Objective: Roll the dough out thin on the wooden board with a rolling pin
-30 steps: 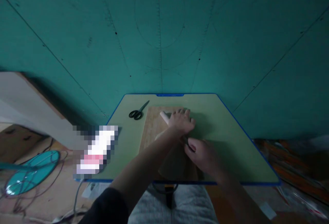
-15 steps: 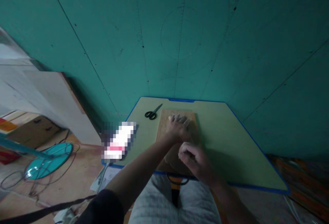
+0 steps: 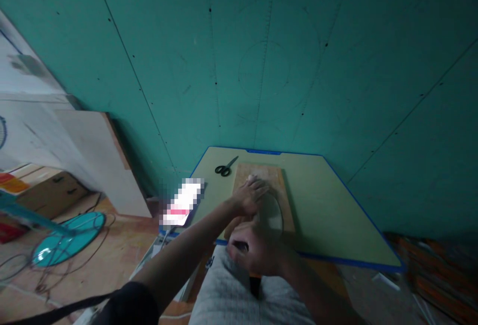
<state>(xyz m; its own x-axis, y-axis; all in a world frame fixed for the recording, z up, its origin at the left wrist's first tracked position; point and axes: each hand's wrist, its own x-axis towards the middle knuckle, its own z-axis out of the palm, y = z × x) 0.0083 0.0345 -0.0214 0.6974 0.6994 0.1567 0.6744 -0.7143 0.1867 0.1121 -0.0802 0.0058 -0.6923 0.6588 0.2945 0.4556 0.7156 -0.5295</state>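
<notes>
A wooden board (image 3: 274, 171) lies lengthwise on the table in front of me. On it is a pale, flat piece with a rounded, dark-lined edge (image 3: 274, 213); its kind is unclear. My left hand (image 3: 251, 195) rests palm down over the left side of this piece, fingers stretched forward, with something whitish at the fingertips. Nearer to me, my right hand (image 3: 257, 248) is curled closed over the front end of the board. What its fingers hold, if anything, is hidden. Black-handled scissors (image 3: 224, 169) lie left of the board.
The pale table (image 3: 328, 205) has a blue rim and stands against a green wall (image 3: 179, 56). A phone with a lit, blurred screen (image 3: 183, 203) is at its left edge. A cardboard box (image 3: 52, 185) and a turquoise stand base (image 3: 69, 238) are on the floor at left.
My right hand has moved left and closer to me, to the board's front end. My left hand has shifted slightly back and left, showing more of the pale piece. The view has tilted up slightly.
</notes>
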